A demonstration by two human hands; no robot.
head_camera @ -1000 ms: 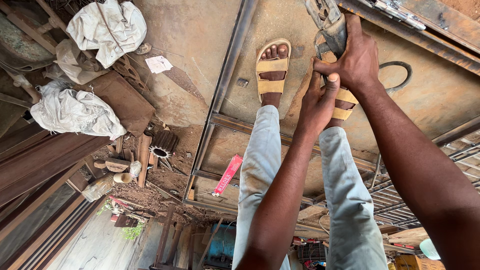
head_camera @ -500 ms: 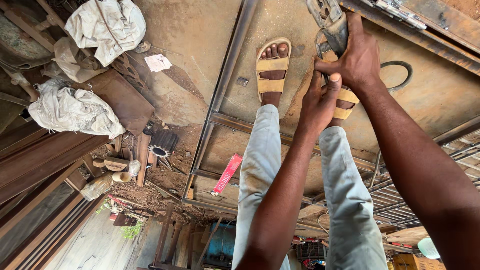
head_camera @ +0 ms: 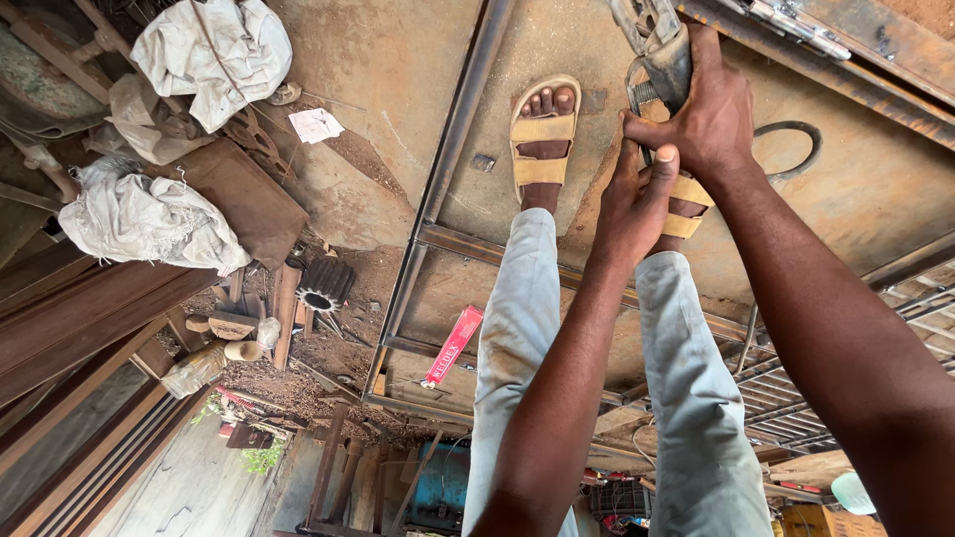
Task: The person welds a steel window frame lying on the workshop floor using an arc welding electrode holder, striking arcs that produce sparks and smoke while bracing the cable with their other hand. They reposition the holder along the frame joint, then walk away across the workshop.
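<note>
I stand over a steel tube frame (head_camera: 458, 129) lying on a concrete floor, both feet in tan sandals (head_camera: 544, 129). My right hand (head_camera: 708, 114) is wrapped around a grey metal clamping tool (head_camera: 657, 45) at the top of the view, close to a rusty steel bar (head_camera: 846, 70). Just below it, my left hand (head_camera: 637, 204) is closed on the lower part of the same tool, thumb pointing up. The tool's jaws are cut off by the top edge of the view.
A red and white flat packet (head_camera: 453, 346) lies by the frame's cross bar. White cloths (head_camera: 214, 50) (head_camera: 149, 214), a paper scrap (head_camera: 316, 124), wood offcuts (head_camera: 234, 323) and a dark finned metal part (head_camera: 323, 285) litter the left. A bent metal ring (head_camera: 796, 149) lies to the right.
Both hands stay on the tool at the same spot. The view has shifted only slightly.
</note>
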